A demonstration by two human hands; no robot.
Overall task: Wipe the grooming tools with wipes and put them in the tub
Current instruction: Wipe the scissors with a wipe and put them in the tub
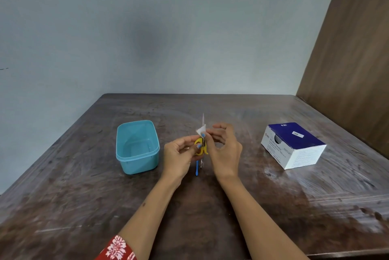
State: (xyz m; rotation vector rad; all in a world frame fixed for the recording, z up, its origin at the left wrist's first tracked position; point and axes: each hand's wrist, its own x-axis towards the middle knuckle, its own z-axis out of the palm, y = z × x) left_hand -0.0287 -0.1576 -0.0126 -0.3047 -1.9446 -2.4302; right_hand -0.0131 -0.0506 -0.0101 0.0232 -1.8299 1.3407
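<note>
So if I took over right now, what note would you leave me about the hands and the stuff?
Left hand: grips the yellow-handled scissors, blades pointing away.
Right hand: pinches a white wipe around the blades.
Blue tool: on the table under the hands, beside a thin metal tool I cannot identify.
Tub: left of the hands, nothing in it.
Wipes box: on the right.
Done: nothing is in the tub.
Left: finish wiping the scissors, put them in the tub, then wipe and tub the other tools.
</note>
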